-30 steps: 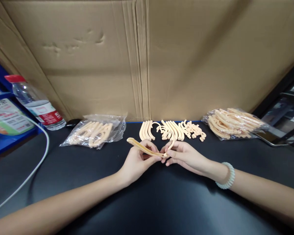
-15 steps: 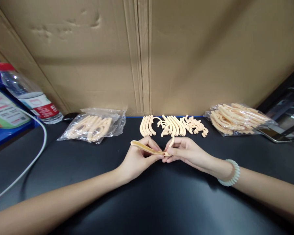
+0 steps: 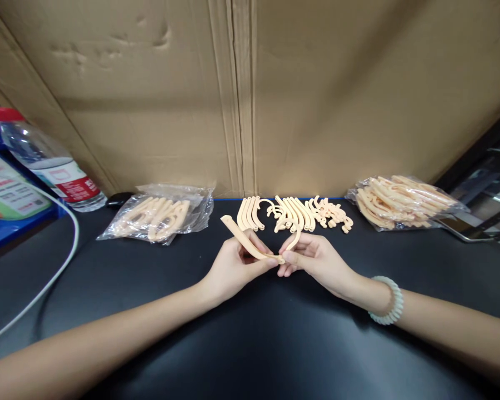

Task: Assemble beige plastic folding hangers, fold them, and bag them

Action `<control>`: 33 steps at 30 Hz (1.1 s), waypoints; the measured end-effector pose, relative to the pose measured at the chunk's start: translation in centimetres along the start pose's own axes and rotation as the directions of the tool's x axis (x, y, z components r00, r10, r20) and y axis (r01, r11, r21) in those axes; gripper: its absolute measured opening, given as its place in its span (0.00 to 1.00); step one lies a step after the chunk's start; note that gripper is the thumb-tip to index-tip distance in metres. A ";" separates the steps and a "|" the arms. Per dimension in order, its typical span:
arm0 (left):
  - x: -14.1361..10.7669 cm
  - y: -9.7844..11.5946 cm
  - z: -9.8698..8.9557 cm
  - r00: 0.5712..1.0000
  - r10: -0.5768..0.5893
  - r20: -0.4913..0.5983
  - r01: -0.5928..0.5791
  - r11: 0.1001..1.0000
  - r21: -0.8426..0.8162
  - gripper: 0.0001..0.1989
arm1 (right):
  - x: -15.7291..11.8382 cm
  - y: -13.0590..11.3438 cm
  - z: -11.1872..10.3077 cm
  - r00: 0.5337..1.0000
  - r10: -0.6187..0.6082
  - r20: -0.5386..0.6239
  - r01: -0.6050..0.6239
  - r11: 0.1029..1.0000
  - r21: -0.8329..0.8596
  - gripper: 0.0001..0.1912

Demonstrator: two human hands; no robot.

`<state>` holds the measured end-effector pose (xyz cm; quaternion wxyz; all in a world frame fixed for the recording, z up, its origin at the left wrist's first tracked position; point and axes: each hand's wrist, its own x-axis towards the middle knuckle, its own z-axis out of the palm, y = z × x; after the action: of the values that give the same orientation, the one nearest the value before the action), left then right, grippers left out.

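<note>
My left hand (image 3: 237, 266) is closed round a beige curved hanger arm (image 3: 244, 240), its free end pointing up and left. Between thumb and fingers, my right hand (image 3: 312, 258) pinches a beige hanger hook (image 3: 295, 236) whose curl rises above the fingertips. Both pieces meet where the fingertips come close together; whether they are joined I cannot tell. Just beyond the hands, several hanger arms (image 3: 250, 213) lie side by side on the black table (image 3: 250, 344). More hanger arms (image 3: 302, 214) are to their right, beside a loose heap of hooks (image 3: 333, 214).
A clear bag of beige pieces (image 3: 158, 216) lies at the left, and a fuller bag (image 3: 404, 203) at the right. At far left are a bottle (image 3: 54, 161), a blue container (image 3: 12, 222) and a white cable (image 3: 62, 266). Cardboard (image 3: 150, 111) stands along the back.
The hanger arm has been turned so its broad face shows and its free end sits higher. The hook has rotated, its curl now opening left. Both hands stay nearly in place.
</note>
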<state>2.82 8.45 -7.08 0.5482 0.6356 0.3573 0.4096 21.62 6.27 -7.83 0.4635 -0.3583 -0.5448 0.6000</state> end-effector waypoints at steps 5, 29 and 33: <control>0.0 -0.1 0.1 0.999 -0.030 -0.021 0.029 0.998 -0.055 0.15 | 0.1 0.4 -0.1 0.996 -0.050 -0.073 0.048 0.998 -0.029 0.11; 0.1 0.1 0.1 0.990 -0.133 -0.045 0.124 0.980 -0.158 0.13 | 2.0 -0.9 -3.4 0.893 -0.444 -0.074 0.311 0.728 -0.610 0.08; 0.2 -0.1 -0.1 0.984 -0.168 -0.057 0.150 0.961 -0.230 0.16 | 3.0 -1.0 -5.0 0.850 -0.515 0.108 0.375 0.450 -0.811 0.08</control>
<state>2.85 8.72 -7.12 0.6337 0.5226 0.3793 0.4260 25.49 10.71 -7.39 0.4296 -0.4176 -0.7928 0.1121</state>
